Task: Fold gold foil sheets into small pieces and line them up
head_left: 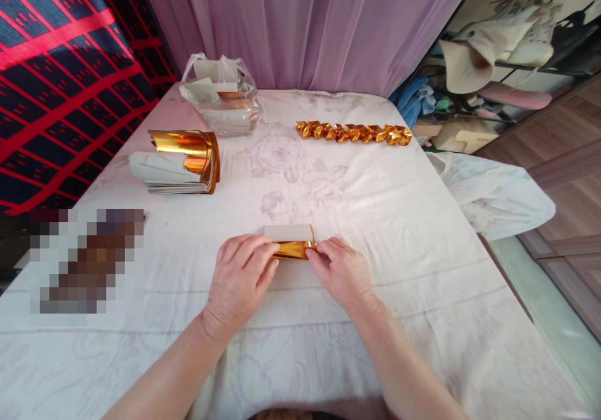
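Note:
A small sheet of gold foil paper (293, 249), white on its back, lies folded on the white cloth in front of me. My left hand (241, 273) presses on its left end, fingers over the fold. At the sheet's right end my right hand (340, 270) pinches the gold edge with thumb and fingertips. A white flap of the sheet (287, 232) shows just beyond the gold strip.
A curled stack of gold-and-white sheets (181, 163) lies at the left. Behind it sits a clear plastic bag of paper (223, 97). A row of folded gold pieces (354, 133) lines the far side. A blurred patch covers the near left. The table edge (474, 220) drops off at right.

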`<state>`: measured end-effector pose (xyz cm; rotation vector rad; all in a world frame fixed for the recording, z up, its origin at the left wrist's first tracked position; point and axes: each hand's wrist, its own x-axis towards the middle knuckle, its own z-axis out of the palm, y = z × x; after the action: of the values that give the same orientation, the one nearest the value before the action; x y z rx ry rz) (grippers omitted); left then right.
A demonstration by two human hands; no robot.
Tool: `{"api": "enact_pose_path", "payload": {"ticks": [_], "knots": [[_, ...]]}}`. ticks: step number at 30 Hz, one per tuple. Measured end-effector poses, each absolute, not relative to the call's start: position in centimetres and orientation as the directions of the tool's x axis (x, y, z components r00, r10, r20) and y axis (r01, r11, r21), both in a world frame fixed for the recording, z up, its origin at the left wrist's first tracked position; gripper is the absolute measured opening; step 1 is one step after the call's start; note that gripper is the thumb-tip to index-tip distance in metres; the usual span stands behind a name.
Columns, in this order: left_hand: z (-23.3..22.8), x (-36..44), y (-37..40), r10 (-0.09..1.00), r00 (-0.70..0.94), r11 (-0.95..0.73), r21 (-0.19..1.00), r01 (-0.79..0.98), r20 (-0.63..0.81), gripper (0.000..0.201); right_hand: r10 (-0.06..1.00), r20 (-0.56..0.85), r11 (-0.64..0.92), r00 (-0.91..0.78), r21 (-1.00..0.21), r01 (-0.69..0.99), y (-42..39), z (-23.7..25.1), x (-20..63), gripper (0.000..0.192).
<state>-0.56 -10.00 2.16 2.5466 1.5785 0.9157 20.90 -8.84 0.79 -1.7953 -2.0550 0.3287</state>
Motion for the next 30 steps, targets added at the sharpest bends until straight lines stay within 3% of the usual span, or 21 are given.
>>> {"api": "enact_pose_path", "payload": {"ticks": [3, 6, 21, 30], "knots": [[2.1, 0.2, -10.8, 0.740, 0.495, -0.635, 0.231, 0.737, 0.455, 0.028, 0.983, 0.147, 0.162, -0.110, -0.419, 0.893, -8.8, 0.8, 20.8, 0.031], [1.6, 0.7, -11.4, 0.727, 0.550, -0.661, 0.203, 0.722, 0.410, 0.036, 0.984, 0.141, 0.160, -0.110, -0.418, 0.894, -8.8, 1.0, 20.8, 0.029], [0.8, 0.7, -11.4, 0.780, 0.536, -0.614, 0.226, 0.757, 0.324, 0.044, 0.986, 0.151, 0.129, -0.063, -0.480, 0.868, -8.9, 0.5, 20.8, 0.021], [0.8, 0.6, -11.4, 0.786, 0.542, -0.612, 0.245, 0.752, 0.298, 0.041, 0.988, 0.153, 0.101, -0.034, -0.456, 0.884, -9.0, 0.7, 20.6, 0.017]]}}
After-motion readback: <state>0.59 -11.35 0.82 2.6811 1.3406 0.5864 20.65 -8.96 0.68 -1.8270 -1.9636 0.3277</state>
